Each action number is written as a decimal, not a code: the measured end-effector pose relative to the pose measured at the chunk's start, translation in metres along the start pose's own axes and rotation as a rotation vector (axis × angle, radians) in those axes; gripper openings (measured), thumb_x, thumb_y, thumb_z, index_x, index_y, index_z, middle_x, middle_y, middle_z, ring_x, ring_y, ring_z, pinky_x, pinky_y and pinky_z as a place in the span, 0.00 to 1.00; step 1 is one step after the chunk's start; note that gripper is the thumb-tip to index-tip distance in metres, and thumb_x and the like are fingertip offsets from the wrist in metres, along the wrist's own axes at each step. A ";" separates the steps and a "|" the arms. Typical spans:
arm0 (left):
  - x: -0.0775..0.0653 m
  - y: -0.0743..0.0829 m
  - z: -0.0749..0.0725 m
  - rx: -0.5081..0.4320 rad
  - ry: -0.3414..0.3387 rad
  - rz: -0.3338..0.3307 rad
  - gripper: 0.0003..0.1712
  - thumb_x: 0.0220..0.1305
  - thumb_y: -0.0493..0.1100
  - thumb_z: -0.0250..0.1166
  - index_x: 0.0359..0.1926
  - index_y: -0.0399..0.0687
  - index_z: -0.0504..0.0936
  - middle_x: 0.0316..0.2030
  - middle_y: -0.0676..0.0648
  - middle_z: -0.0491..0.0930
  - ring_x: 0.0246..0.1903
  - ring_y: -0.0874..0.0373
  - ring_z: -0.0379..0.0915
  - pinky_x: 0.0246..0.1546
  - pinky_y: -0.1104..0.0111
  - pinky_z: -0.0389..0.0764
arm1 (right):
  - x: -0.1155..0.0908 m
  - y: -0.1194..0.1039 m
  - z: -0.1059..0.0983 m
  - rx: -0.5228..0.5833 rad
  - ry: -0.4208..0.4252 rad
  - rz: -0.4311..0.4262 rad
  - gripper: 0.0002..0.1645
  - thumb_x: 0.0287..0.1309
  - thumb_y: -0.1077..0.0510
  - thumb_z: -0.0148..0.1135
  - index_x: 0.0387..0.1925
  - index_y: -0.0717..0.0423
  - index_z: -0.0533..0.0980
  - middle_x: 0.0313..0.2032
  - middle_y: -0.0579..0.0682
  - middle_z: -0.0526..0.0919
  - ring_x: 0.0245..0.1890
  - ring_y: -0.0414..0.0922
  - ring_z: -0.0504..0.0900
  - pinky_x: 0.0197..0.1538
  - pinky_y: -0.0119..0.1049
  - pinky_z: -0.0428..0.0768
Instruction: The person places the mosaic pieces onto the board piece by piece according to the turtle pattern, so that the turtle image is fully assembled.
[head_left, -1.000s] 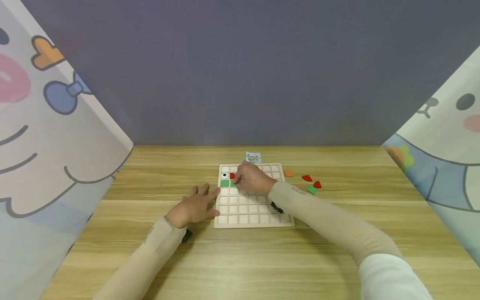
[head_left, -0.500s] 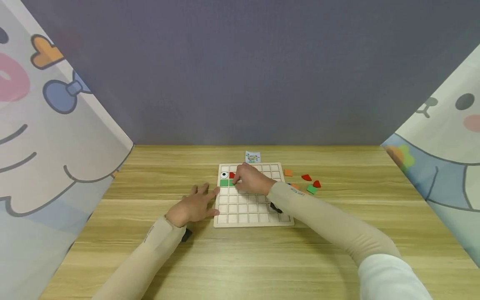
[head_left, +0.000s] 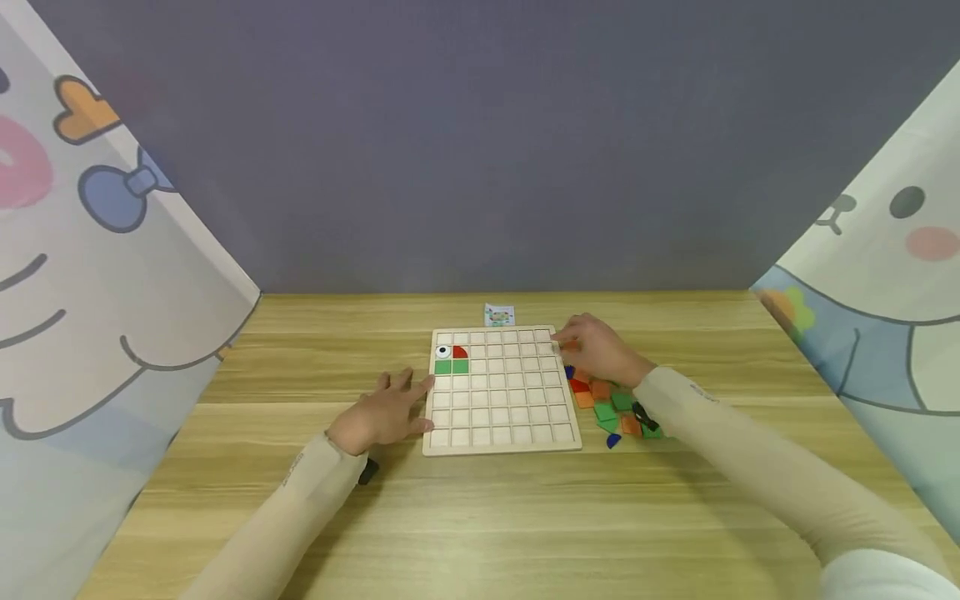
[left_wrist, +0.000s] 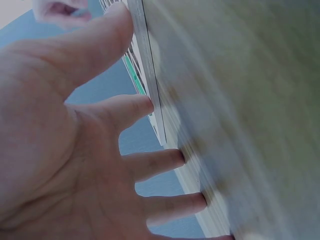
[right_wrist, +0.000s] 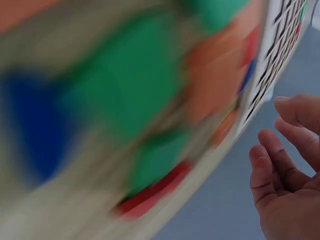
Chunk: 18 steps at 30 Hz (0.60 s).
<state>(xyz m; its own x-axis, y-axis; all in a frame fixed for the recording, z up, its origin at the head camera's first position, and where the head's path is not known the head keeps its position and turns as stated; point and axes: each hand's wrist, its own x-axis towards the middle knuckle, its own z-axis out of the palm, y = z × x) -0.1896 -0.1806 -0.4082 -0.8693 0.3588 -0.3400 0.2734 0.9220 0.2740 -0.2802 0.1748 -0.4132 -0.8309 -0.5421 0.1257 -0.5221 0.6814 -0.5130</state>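
Note:
A pale wooden grid board (head_left: 510,392) lies flat on the table. Its upper left cells hold a round eye tile (head_left: 443,352), a red rounded tile (head_left: 460,352) and two green square tiles (head_left: 452,367). My left hand (head_left: 378,417) rests spread at the board's left edge; in the left wrist view its thumb and index fingertip (left_wrist: 146,104) meet that edge. Over the board's upper right side hovers my right hand (head_left: 600,348). The right wrist view shows its fingers (right_wrist: 262,170) loosely bent, the thumb apart, and nothing between them.
Right of the board lie several loose tiles, among them an orange square (head_left: 601,390), a green square (head_left: 604,412) and a blue half-round tile (head_left: 613,440). A small printed card (head_left: 499,315) sits behind the board. Past the table's back edge rises a grey wall (head_left: 510,150).
My right hand has moved right, off the green tile in the second row to the board's right edge. Both green tiles now show fully. The left hand stays at the left edge.

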 end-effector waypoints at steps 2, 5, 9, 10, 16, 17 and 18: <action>0.000 -0.001 0.000 0.003 0.001 0.000 0.43 0.65 0.58 0.59 0.74 0.53 0.51 0.71 0.33 0.43 0.65 0.24 0.37 0.49 0.28 0.53 | -0.014 0.014 -0.007 0.015 0.022 0.022 0.15 0.57 0.64 0.64 0.47 0.63 0.81 0.36 0.52 0.78 0.34 0.47 0.72 0.34 0.40 0.74; -0.001 0.000 -0.001 -0.003 0.004 0.004 0.42 0.65 0.57 0.59 0.74 0.53 0.52 0.71 0.33 0.43 0.65 0.24 0.37 0.49 0.27 0.53 | -0.036 0.029 -0.014 -0.011 0.053 0.019 0.11 0.56 0.64 0.65 0.42 0.62 0.82 0.35 0.51 0.78 0.34 0.48 0.73 0.34 0.39 0.75; -0.001 0.000 -0.001 -0.012 0.005 0.008 0.42 0.64 0.57 0.59 0.74 0.53 0.52 0.71 0.33 0.43 0.65 0.24 0.37 0.49 0.27 0.53 | -0.061 0.044 -0.019 -0.059 0.083 0.008 0.06 0.53 0.64 0.68 0.36 0.59 0.84 0.33 0.48 0.79 0.34 0.48 0.73 0.35 0.41 0.73; -0.001 0.000 -0.001 -0.014 0.005 0.008 0.43 0.64 0.57 0.59 0.74 0.53 0.52 0.71 0.33 0.43 0.65 0.24 0.37 0.49 0.27 0.53 | -0.067 0.046 -0.020 -0.067 0.082 0.009 0.06 0.53 0.64 0.69 0.35 0.58 0.84 0.33 0.48 0.79 0.34 0.48 0.73 0.35 0.41 0.73; 0.001 -0.001 0.000 -0.011 -0.001 0.005 0.43 0.64 0.57 0.59 0.74 0.54 0.51 0.71 0.33 0.42 0.65 0.24 0.37 0.50 0.27 0.52 | -0.087 0.047 -0.019 -0.120 0.076 -0.009 0.11 0.50 0.62 0.71 0.37 0.60 0.84 0.36 0.48 0.79 0.37 0.48 0.73 0.38 0.43 0.74; 0.002 -0.001 0.000 -0.011 -0.001 0.005 0.43 0.64 0.57 0.59 0.74 0.54 0.51 0.71 0.33 0.42 0.65 0.24 0.37 0.50 0.27 0.52 | -0.088 0.046 -0.018 -0.132 0.078 -0.016 0.12 0.49 0.62 0.72 0.38 0.60 0.84 0.36 0.48 0.78 0.37 0.48 0.73 0.38 0.43 0.74; 0.002 -0.002 0.001 -0.015 -0.001 0.004 0.43 0.64 0.57 0.59 0.74 0.53 0.51 0.71 0.33 0.42 0.65 0.24 0.37 0.50 0.27 0.52 | -0.088 0.045 -0.018 -0.141 0.081 -0.019 0.12 0.50 0.61 0.72 0.38 0.61 0.84 0.36 0.49 0.78 0.37 0.48 0.72 0.38 0.43 0.74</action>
<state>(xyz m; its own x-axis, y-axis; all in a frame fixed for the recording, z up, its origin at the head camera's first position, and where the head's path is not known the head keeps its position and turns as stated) -0.1915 -0.1814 -0.4101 -0.8679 0.3628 -0.3393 0.2710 0.9183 0.2887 -0.2344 0.2620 -0.4326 -0.8302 -0.5182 0.2054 -0.5553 0.7366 -0.3860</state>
